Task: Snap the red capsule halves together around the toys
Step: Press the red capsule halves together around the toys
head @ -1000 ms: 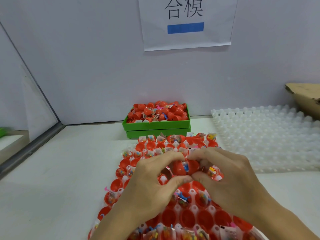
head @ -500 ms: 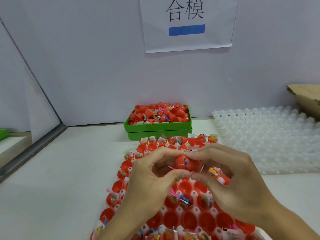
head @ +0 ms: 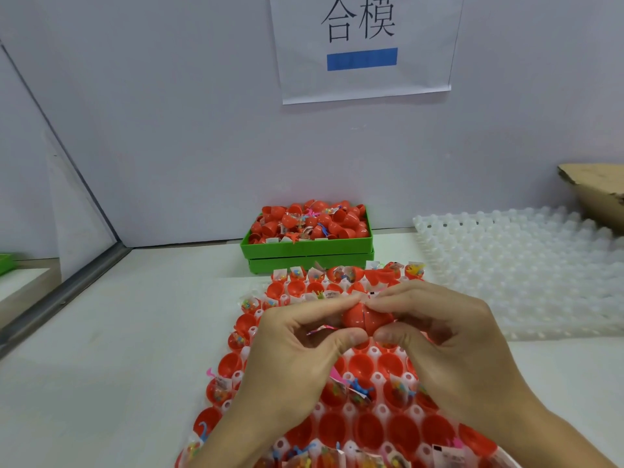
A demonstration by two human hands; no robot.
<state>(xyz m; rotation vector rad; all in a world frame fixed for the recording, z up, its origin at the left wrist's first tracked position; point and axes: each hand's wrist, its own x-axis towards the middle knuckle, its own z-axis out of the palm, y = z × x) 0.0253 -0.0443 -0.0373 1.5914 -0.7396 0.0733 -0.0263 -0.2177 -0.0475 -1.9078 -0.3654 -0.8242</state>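
Pinching one red capsule (head: 366, 318) between them, both hands meet just above the middle of the tray: left hand (head: 297, 352) has forefinger on top & thumb underneath the capsule's left half, right hand (head: 449, 346) grips the right half the same way, fingers curled. A thin seam shows between the two halves, so they look pushed together or nearly so; can't tell if fully snapped. A bit of pink wrapper (head: 320, 330) sticks out left of the capsule, near the left thumb. Below the hands lies a white pocketed tray (head: 378, 378) w/ rows of open red capsule halves (head: 363, 364), many holding small bagged toys (head: 358, 391), some pockets w/ bare red cups only; the toys are multicoloured, details too small to read. Far side, centre, a green bin (head: 305, 249) sits stacked on a second green bin, the top one heaped w/ loose red halves & toy bags. Right of the bins, a clear empty-pocket tray (head: 526, 265) spreads over the table, touching or just beside the red-filled tray's far right corner. Far right, a brown cardboard box (head: 594, 194) edge shows behind it. Table (head: 118, 349) is white; a grey metal strip (head: 64, 295) runs along its left edge. Back wall is pale grey w/ a paper sign (head: 363, 45) bearing two black characters & a blue bar.
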